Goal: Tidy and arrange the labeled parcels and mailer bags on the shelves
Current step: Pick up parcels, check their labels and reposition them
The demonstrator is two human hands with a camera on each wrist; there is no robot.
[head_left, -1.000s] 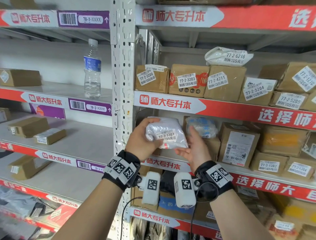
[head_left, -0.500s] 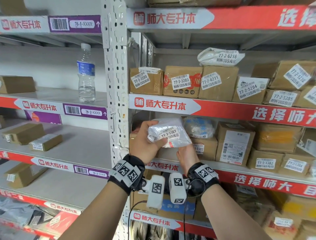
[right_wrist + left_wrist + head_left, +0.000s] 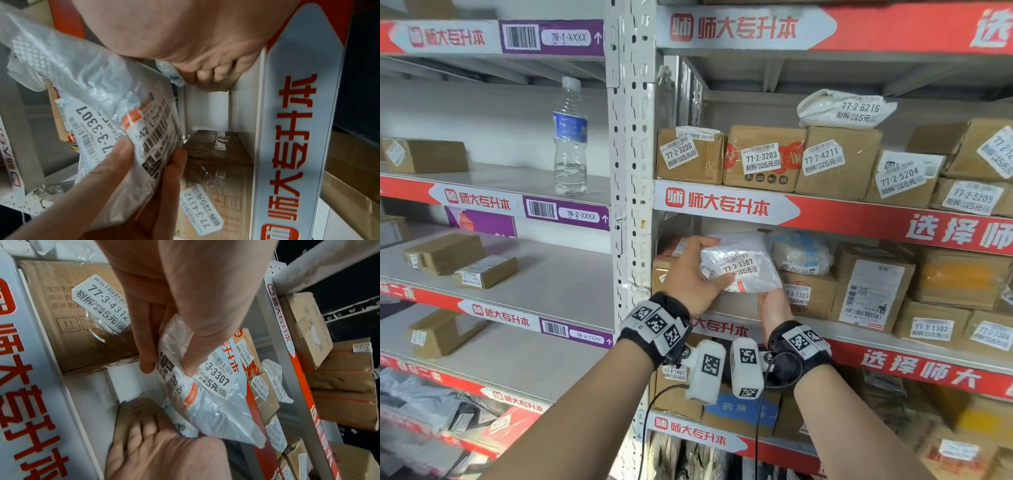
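Mailer bag (image 3: 739,263): thin crinkly glossy plastic w/ paper sticker. Boxes (image 3: 760,157): matt brown cardboard, shiny clear tape. Shelf post (image 3: 631,137): white painted metal, perforated. Water bottle (image 3: 570,137): clear plastic.

One clear water bottle (image 3: 570,137), blue label, standing upright on the upper shelf up and left of my left hand (image 3: 690,277).
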